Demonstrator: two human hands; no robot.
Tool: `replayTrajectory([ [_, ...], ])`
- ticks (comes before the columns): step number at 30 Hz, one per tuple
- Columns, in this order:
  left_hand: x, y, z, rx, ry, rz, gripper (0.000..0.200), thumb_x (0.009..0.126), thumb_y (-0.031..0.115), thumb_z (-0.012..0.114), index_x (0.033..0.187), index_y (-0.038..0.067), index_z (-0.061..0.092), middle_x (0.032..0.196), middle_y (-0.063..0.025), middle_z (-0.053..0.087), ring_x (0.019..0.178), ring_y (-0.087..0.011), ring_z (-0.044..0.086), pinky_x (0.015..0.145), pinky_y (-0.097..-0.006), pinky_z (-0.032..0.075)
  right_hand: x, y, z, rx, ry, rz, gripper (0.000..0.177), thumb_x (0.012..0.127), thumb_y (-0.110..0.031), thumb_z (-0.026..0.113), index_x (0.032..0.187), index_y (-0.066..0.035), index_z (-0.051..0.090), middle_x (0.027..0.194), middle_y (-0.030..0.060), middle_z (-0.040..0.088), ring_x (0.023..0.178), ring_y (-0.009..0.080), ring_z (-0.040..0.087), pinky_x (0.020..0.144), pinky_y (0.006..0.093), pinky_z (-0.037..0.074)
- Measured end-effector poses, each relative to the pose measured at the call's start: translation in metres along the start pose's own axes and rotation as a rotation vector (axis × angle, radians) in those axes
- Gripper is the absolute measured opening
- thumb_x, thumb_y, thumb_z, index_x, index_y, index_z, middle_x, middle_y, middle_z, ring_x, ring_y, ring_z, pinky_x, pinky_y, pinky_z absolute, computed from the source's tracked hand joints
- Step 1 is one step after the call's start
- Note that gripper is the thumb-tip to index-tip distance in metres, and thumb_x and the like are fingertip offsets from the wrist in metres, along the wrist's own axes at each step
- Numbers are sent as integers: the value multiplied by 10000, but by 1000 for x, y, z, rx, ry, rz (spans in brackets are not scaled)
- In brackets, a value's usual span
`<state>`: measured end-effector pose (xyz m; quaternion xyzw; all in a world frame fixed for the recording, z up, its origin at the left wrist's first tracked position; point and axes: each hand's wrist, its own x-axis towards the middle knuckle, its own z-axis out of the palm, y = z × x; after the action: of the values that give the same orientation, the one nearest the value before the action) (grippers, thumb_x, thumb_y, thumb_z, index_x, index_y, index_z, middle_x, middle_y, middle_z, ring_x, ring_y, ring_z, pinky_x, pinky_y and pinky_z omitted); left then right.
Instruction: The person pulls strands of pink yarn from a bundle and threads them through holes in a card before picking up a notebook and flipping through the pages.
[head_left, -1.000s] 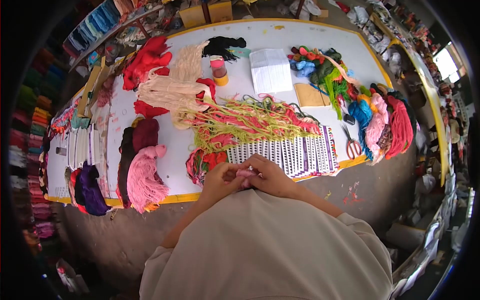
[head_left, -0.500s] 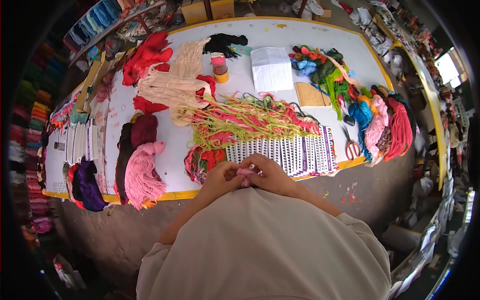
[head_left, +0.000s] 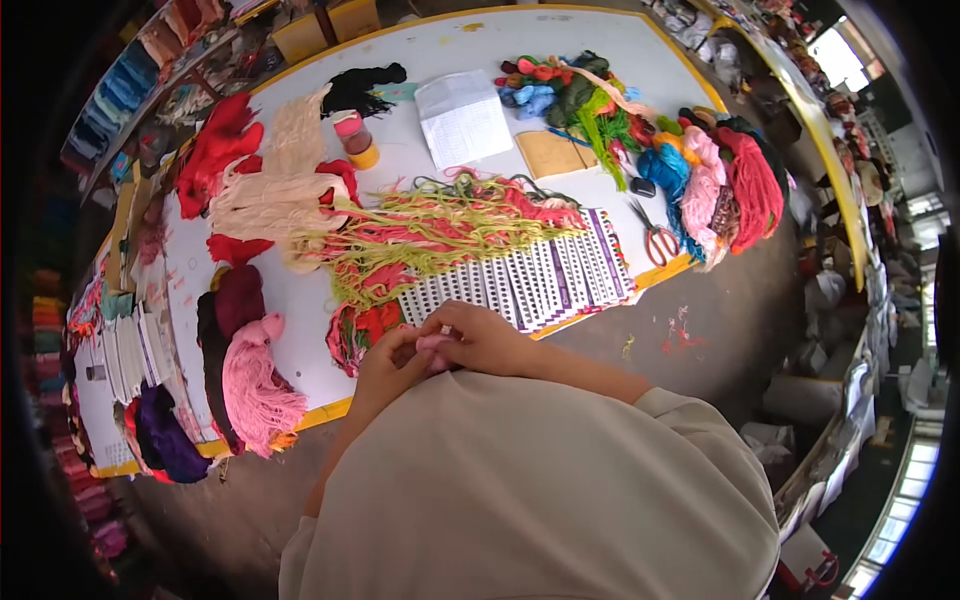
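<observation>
Close to my body, at the table's front edge, my left hand (head_left: 390, 362) and my right hand (head_left: 487, 340) meet around a small bundle of pink yarn (head_left: 436, 345). Fingers of both hands are closed on it, and they hide much of it. Just beyond lies a row of white cards with dark holes and purple strips (head_left: 520, 285). Tangled green and red yarn (head_left: 450, 230) covers the cards' far side. Left of my hands, a red and green yarn bundle (head_left: 362, 335) rests on the table.
Pink (head_left: 258, 385), purple (head_left: 172, 435), cream (head_left: 270, 200) and red (head_left: 745, 190) hanks lie about the white table (head_left: 300, 320). Scissors (head_left: 655, 235), a printed sheet (head_left: 463, 120), a brown envelope (head_left: 555, 153) and a thread cone (head_left: 356, 140) are there too. Crowded shelves stand around.
My view has turned and tilted, so the table sits further left and slanted. Both hands stay closed around the pink yarn, with little change in grip.
</observation>
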<state>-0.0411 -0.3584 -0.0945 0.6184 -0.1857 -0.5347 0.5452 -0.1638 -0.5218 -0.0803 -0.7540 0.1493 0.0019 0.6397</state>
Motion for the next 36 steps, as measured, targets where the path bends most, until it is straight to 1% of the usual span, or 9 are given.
replayTrajectory([
  [3,1,1,0,40,-13,-22,266,933,66,600,1185,-1,547,1053,-68,653,934,-111,635,799,-227,517,-1,4,-1,-43,18,-47,214,900,-196,631,1050,-43,636,1014,143,604,890,265,640,788,364,514],
  [10,4,2,4,27,20,-24,219,913,24,595,1128,3,561,1008,-64,665,908,-109,644,786,-231,514,-1,7,-2,-26,17,1,214,887,-188,629,1040,-39,633,1022,142,601,891,276,645,790,370,517],
  [13,5,2,3,75,-9,-23,253,937,32,570,1187,-1,546,1042,-66,654,927,-109,633,797,-226,512,-1,8,-3,51,7,30,218,883,-193,630,1040,-42,634,1026,147,602,892,284,644,797,372,515],
  [22,4,1,0,99,24,-23,257,932,33,578,1185,0,554,1012,-65,656,895,-104,633,787,-235,515,4,12,-2,-88,-18,-75,216,890,-206,622,1033,-44,631,1019,142,593,918,282,628,808,372,506],
  [24,4,-3,-1,105,12,18,272,921,45,602,1185,0,557,1015,-70,657,897,-109,640,781,-238,527,5,11,-1,-60,17,-39,229,916,-220,642,1043,-30,624,951,103,620,817,187,659,736,322,527],
  [25,6,-4,-3,163,20,62,248,907,74,633,1137,5,573,981,-69,678,889,-122,673,782,-234,537,5,8,-1,-30,23,-23,219,909,-229,652,1028,-45,636,935,100,625,810,189,640,726,336,515],
  [29,6,-6,-6,171,41,58,249,900,95,646,1125,12,577,977,-72,686,891,-123,677,775,-239,540,7,2,-2,-61,8,-14,219,910,-254,660,1009,-59,648,928,93,626,779,174,613,696,321,494],
  [32,8,-9,-9,182,24,61,251,896,99,650,1121,12,580,962,-70,690,876,-125,678,768,-243,540,6,-6,-4,-64,-28,50,239,922,-236,630,1062,-42,639,971,132,634,847,225,655,754,342,515],
  [36,10,-18,-13,211,32,75,267,891,105,657,1127,10,577,949,-67,693,864,-125,678,763,-251,541,7,-2,-2,-62,-21,12,231,921,-220,631,1071,-45,639,950,132,618,845,232,651,754,346,517],
])
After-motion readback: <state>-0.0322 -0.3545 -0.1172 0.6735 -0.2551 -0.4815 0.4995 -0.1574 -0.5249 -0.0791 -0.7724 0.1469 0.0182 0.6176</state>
